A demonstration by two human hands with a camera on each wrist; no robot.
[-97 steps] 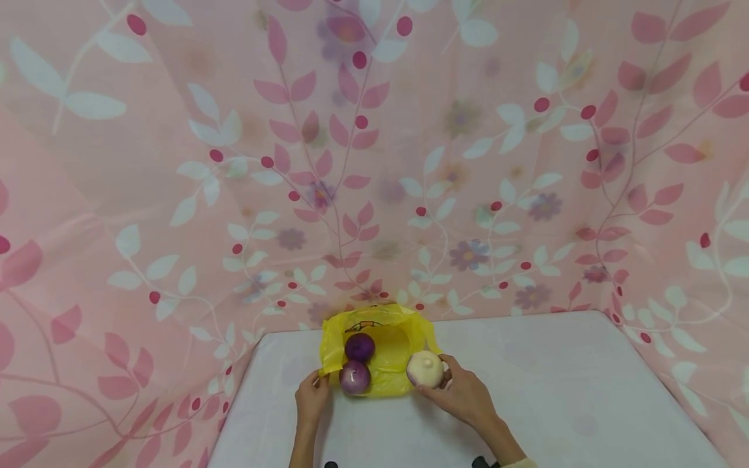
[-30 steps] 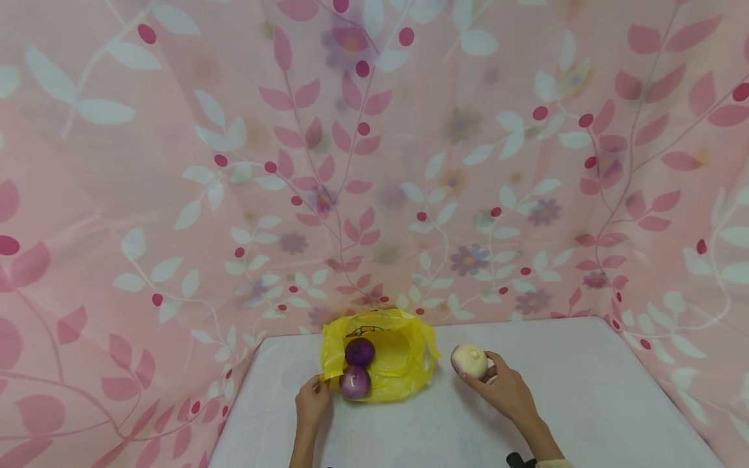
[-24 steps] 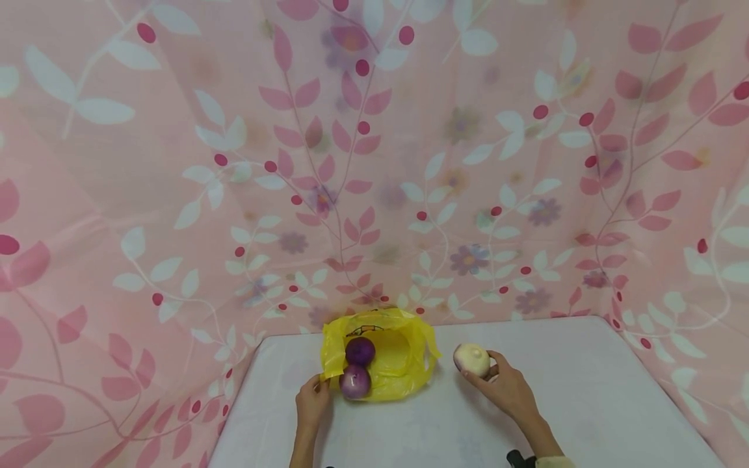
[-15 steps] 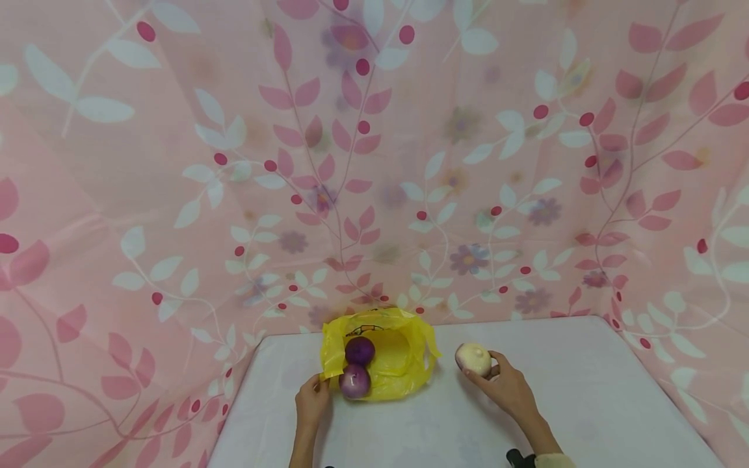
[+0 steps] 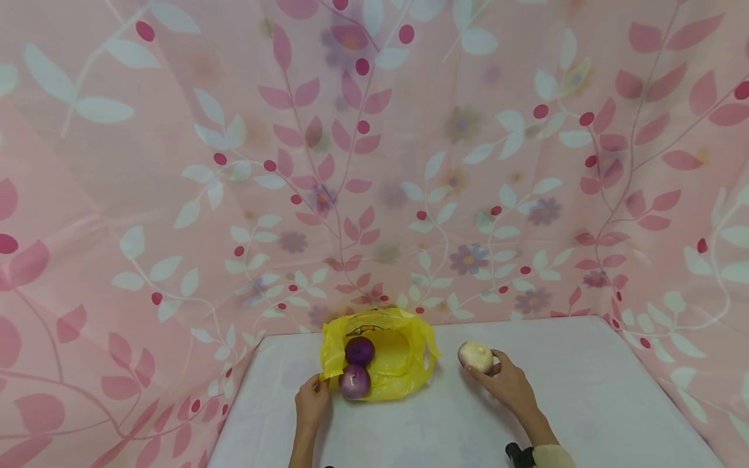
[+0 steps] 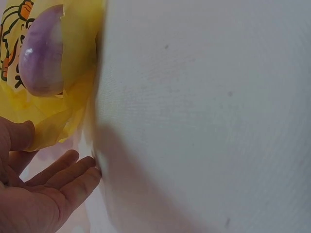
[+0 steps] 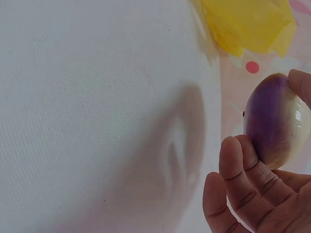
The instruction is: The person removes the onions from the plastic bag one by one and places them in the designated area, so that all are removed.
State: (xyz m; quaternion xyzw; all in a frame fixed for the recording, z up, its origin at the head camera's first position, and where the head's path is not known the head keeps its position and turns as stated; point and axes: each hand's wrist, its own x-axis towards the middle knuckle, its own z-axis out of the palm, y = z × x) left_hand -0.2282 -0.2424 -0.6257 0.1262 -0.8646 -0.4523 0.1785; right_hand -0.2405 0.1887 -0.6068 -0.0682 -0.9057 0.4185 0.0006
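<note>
Lying on the table point(image 5: 585, 377), the bag point(image 5: 391, 354) gapes, maybe because the left hand point(image 5: 311, 400) pinches its edge. Right of the bag, the right hand point(image 5: 510, 386) grips a pale veg point(image 5: 474, 357). Two purple veg point(image 5: 354, 381) inside may steady it.

Yellow bag point(image 5: 393, 354) with black and orange print point(image 6: 9, 48), dark purple vegetable point(image 5: 359, 351), lilac vegetable point(image 5: 354, 382), cream-and-purple vegetable point(image 5: 476, 358), white tabletop point(image 5: 404, 435), pink leaf-and-berry cloth point(image 5: 386, 162)

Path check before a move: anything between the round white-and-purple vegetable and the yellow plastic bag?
Nothing visible; only flat white tabletop shows between the round white-and-purple vegetable in the right hand and the yellow plastic bag.
</note>
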